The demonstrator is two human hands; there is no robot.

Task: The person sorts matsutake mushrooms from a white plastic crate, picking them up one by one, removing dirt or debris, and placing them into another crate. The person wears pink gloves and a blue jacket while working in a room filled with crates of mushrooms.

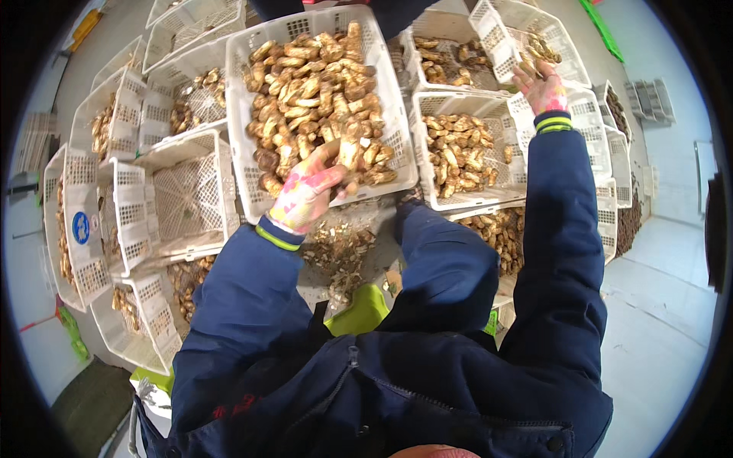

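My left hand (307, 191), in a pink-and-white patterned glove, is closed around a thick-stemmed brown-and-cream mushroom (350, 151). It is at the near edge of a large white crate (237, 114) heaped with similar mushrooms (317, 99). On the far right, my right hand (544, 93) reaches over a white perforated crate (496, 47) that holds a few mushrooms (540, 47). Its fingers are stretched and apart, with no clearly held mushroom visible.
Right of the large crate stands a crate of mushrooms (458, 153), with another (439, 61) beyond it. A bare-bottomed crate (187, 195) is at left among several others. Trimmings (340, 256) litter the floor before a lime-green stool (365, 309). Someone's dark clothing shows at the top.
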